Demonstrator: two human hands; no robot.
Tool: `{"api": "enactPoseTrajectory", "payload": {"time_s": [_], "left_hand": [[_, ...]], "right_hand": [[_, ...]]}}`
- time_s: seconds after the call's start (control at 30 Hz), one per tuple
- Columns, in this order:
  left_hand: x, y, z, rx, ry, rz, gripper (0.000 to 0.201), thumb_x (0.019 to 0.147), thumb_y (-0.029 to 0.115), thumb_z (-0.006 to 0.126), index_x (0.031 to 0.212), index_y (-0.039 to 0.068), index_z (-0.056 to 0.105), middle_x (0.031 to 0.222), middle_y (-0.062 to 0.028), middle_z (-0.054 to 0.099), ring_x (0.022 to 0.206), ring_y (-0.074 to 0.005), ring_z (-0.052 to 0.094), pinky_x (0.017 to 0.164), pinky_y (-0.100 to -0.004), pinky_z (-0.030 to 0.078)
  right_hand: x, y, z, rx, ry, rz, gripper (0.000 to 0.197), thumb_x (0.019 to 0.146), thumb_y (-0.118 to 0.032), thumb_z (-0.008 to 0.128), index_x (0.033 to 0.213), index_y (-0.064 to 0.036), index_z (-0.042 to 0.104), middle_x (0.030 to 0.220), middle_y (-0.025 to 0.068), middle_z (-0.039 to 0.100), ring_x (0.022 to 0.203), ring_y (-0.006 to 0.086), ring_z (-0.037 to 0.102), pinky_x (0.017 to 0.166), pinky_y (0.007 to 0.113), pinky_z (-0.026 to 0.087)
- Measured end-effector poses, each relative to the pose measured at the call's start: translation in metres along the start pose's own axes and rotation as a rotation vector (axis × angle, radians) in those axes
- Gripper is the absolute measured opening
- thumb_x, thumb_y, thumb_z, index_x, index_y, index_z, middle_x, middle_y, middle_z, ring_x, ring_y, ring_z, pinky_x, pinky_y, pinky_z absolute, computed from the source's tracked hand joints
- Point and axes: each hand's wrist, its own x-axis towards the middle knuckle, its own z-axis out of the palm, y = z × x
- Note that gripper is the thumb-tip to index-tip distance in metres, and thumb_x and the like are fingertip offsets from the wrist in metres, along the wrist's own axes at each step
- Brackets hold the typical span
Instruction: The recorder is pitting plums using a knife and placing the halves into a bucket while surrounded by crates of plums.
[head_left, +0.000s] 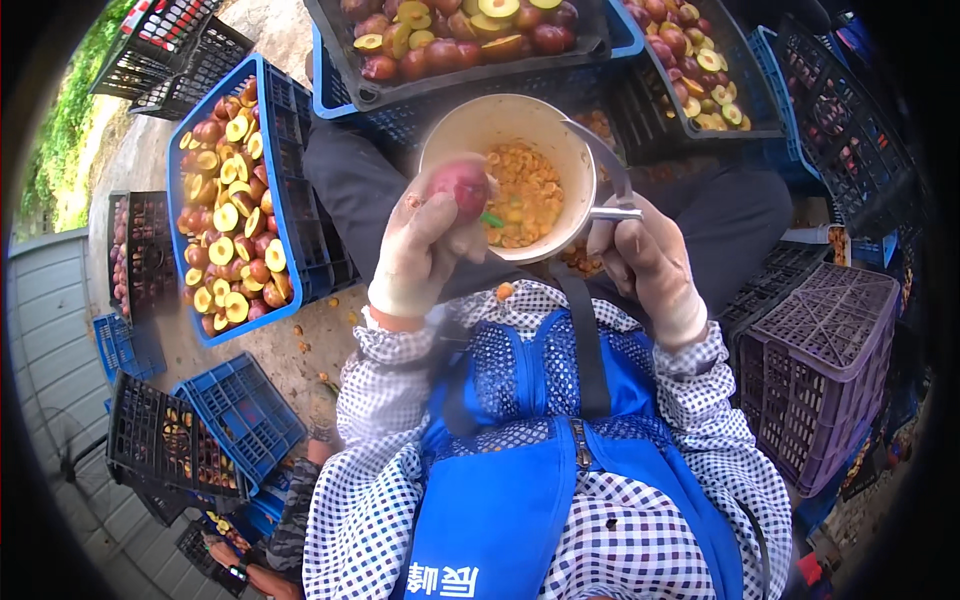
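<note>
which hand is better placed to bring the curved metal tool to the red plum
Probably the right hand: its curled fingers already hold the curved metal tool, while the left hand is busy gripping the red plum.

A round, dark-red, smooth-skinned plum (463, 188) and a curved, grey metal tool (619, 180).
We pinch the plum in our left hand (425, 240), its red side facing us (it blurs, so we cannot tell whether it is whole); apart from it, we hold the tool in our right hand (648, 258), a silver cylindrical part showing above our fingers, its arched strip sloping toward the upper left.
</note>
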Motion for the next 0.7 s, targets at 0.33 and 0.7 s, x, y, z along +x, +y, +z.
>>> {"api": "enactPoseTrajectory", "payload": {"time_s": [0.33,0.7], "left_hand": [[-0.005,-0.018,0.008,-0.205,-0.006,-0.078,0.065,0.096,0.051,0.056,0.133,-0.002,0.053,0.07,0.0018,0.049,0.063,-0.0115,0.047,0.06,-0.0261,0.038],[-0.001,0.0,0.006,0.181,-0.01,-0.161,0.06,0.088,0.035,0.066,0.132,-0.004,0.053,0.092,-0.0071,0.066,0.076,-0.0125,0.059,0.072,-0.0258,0.048]], "right_hand": [[0.018,0.031,0.038,-0.417,0.071,-0.223,0.022,0.094,-0.022,0.068,0.087,-0.0039,0.057,0.071,0.0163,0.058,0.065,0.0353,0.06,0.059,0.039,0.046],[0.026,0.043,0.042,-0.594,0.079,-0.13,0.021,0.09,-0.019,0.071,0.086,-0.0035,0.058,0.074,0.02,0.062,0.071,0.0397,0.064,0.061,0.044,0.049]]}}
